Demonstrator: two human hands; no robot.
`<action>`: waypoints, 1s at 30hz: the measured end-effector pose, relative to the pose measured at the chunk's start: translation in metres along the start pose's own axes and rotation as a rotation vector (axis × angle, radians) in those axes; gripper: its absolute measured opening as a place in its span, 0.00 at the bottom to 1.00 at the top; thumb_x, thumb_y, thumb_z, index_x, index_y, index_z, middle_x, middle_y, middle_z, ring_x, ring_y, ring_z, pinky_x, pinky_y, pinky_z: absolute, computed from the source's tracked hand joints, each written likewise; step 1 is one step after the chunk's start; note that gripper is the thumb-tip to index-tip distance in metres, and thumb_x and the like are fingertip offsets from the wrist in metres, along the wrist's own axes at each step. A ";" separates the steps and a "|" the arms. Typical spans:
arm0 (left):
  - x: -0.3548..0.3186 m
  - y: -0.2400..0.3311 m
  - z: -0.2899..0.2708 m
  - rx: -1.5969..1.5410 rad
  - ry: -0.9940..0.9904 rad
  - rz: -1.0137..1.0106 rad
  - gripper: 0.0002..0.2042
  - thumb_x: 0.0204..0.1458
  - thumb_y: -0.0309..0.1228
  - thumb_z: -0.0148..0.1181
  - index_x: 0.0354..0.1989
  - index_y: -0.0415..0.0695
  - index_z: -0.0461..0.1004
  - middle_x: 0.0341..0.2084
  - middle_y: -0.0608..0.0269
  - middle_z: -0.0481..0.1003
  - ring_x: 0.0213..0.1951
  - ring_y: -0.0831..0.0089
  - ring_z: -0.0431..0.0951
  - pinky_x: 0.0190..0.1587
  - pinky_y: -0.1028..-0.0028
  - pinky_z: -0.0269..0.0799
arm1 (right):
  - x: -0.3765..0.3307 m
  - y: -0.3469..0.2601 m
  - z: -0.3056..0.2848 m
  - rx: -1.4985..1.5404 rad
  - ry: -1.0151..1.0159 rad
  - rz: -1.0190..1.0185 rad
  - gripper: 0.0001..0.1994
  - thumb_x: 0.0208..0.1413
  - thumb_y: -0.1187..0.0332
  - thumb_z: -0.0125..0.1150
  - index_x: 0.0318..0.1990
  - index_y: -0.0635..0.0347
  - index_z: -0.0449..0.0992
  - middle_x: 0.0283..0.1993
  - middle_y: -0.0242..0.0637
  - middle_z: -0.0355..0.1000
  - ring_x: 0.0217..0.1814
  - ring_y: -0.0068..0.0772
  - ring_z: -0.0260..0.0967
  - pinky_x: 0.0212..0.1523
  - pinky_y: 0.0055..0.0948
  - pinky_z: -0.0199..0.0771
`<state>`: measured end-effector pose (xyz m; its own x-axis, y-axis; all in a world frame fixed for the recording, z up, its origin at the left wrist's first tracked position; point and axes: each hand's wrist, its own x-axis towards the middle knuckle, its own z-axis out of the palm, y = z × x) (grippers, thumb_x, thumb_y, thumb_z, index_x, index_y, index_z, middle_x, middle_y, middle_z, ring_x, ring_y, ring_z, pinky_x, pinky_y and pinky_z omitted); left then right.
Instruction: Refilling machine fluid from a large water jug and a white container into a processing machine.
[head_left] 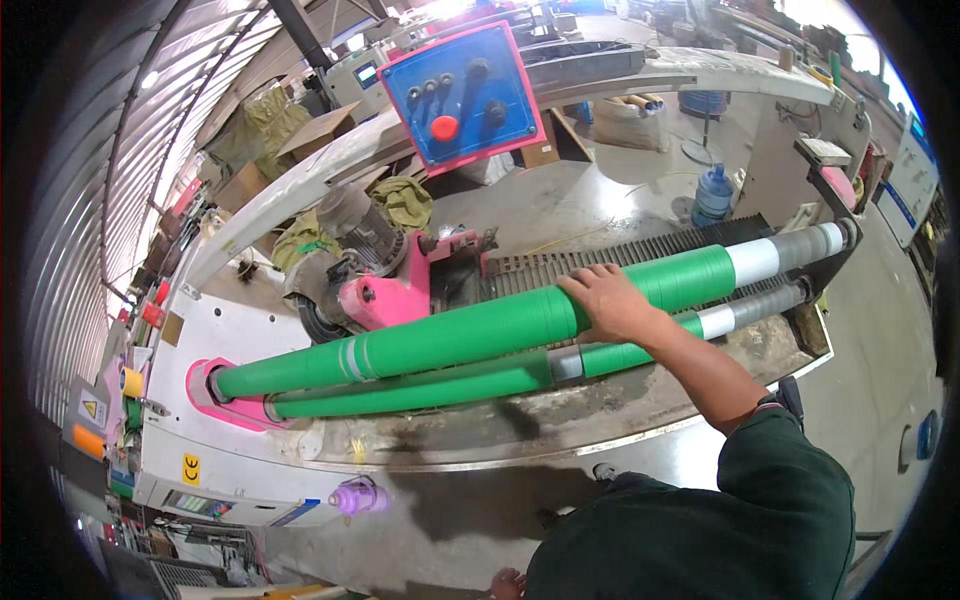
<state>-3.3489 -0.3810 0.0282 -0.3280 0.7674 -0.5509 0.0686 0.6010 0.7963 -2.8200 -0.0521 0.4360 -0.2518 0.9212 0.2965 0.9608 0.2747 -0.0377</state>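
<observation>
My right hand (605, 302) lies palm down on the thick green-wrapped roller (470, 328), its fingers draped over the top. This roller slants across the machine, with a white band and grey wrapping toward its right end. Just below it runs a thinner green roller (420, 392), with a grey band partway along and another white band at the right. At the lower edge, my left hand (508, 583) hangs beside my body, away from the rollers; its fingers are too small and cut off to read.
A blue control box (462, 98) with a red button stands above the rollers. Behind them are a pink bracket (390, 292), a motor (362, 225) and a ribbed black cover (545, 268). A purple bottle (358, 496) stands near the machine's front; a blue water jug (712, 196) stands beyond.
</observation>
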 end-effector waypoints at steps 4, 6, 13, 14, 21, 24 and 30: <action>0.010 -0.026 -0.005 -0.167 0.145 0.038 0.14 0.53 0.34 0.60 0.39 0.34 0.77 0.31 0.54 0.78 0.31 0.67 0.77 0.38 0.68 0.73 | 0.009 0.007 0.009 -0.048 -0.017 0.023 0.42 0.36 0.55 0.74 0.61 0.57 0.62 0.51 0.40 0.69 0.56 0.44 0.66 0.55 0.40 0.63; 0.013 -0.021 -0.015 -0.031 0.042 0.053 0.13 0.53 0.34 0.60 0.38 0.34 0.78 0.30 0.55 0.78 0.31 0.68 0.76 0.38 0.68 0.72 | 0.011 0.002 -0.001 0.027 -0.068 0.038 0.43 0.34 0.54 0.75 0.60 0.56 0.63 0.51 0.39 0.69 0.56 0.43 0.66 0.54 0.40 0.64; -0.010 0.019 -0.002 0.058 -0.146 0.132 0.14 0.55 0.36 0.57 0.35 0.35 0.78 0.26 0.62 0.77 0.29 0.70 0.74 0.36 0.70 0.70 | 0.007 0.003 -0.002 0.061 -0.061 0.031 0.45 0.32 0.52 0.76 0.60 0.55 0.62 0.55 0.41 0.67 0.59 0.45 0.64 0.59 0.44 0.62; -0.013 0.016 -0.004 0.053 -0.132 0.129 0.14 0.55 0.36 0.57 0.35 0.35 0.78 0.26 0.62 0.77 0.29 0.70 0.74 0.36 0.70 0.70 | 0.009 0.001 -0.002 0.061 -0.033 0.012 0.44 0.32 0.54 0.77 0.60 0.56 0.62 0.54 0.40 0.68 0.57 0.45 0.65 0.57 0.44 0.63; -0.038 0.068 0.022 -0.227 -0.033 -0.234 0.19 0.51 0.27 0.60 0.52 0.34 0.68 0.29 0.56 0.75 0.27 0.67 0.78 0.25 0.73 0.74 | 0.008 -0.009 -0.005 0.086 -0.033 0.059 0.46 0.29 0.59 0.78 0.62 0.56 0.61 0.58 0.44 0.65 0.61 0.50 0.61 0.63 0.47 0.58; -0.044 0.077 0.027 -0.256 0.057 -0.258 0.19 0.51 0.27 0.60 0.51 0.34 0.69 0.28 0.56 0.75 0.26 0.69 0.78 0.24 0.74 0.73 | 0.007 -0.014 -0.007 0.071 -0.044 0.032 0.48 0.28 0.63 0.78 0.63 0.55 0.59 0.60 0.45 0.63 0.63 0.50 0.59 0.63 0.47 0.58; -0.038 0.039 0.014 -0.373 -0.041 -0.172 0.20 0.50 0.27 0.62 0.51 0.33 0.69 0.27 0.57 0.76 0.24 0.70 0.78 0.22 0.74 0.72 | 0.018 -0.042 0.005 -0.033 0.040 0.000 0.49 0.28 0.65 0.78 0.64 0.55 0.58 0.63 0.47 0.60 0.65 0.49 0.58 0.65 0.47 0.57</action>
<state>-3.3210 -0.3834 0.0763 -0.2662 0.6756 -0.6875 -0.3329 0.6049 0.7234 -2.8653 -0.0452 0.4380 -0.2475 0.9092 0.3349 0.9643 0.2647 -0.0061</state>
